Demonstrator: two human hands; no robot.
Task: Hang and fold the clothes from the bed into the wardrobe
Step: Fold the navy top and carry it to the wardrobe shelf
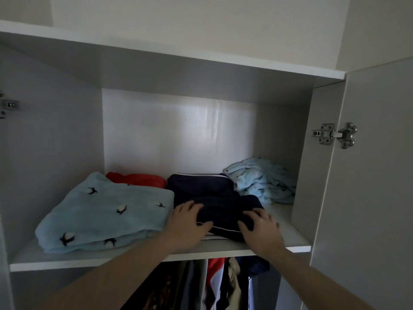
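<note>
A folded navy garment [223, 204] with thin white piping lies mid-shelf on the wardrobe's white upper shelf [89, 260], on top of another navy piece behind it. My left hand [187, 224] grips its front left edge, fingers on top and thumb along the front. At the front right corner my right hand [259, 229] holds it the same way. A folded light blue fleece [107, 211] with small dark motifs sits directly to the left, touching the navy stack.
A red garment [138, 179] lies behind the fleece. A bunched pale blue garment [263, 180] fills the back right corner. Several hung clothes [214, 283] show under the shelf. The open door [368, 175] with its metal hinge [335, 135] stands at the right.
</note>
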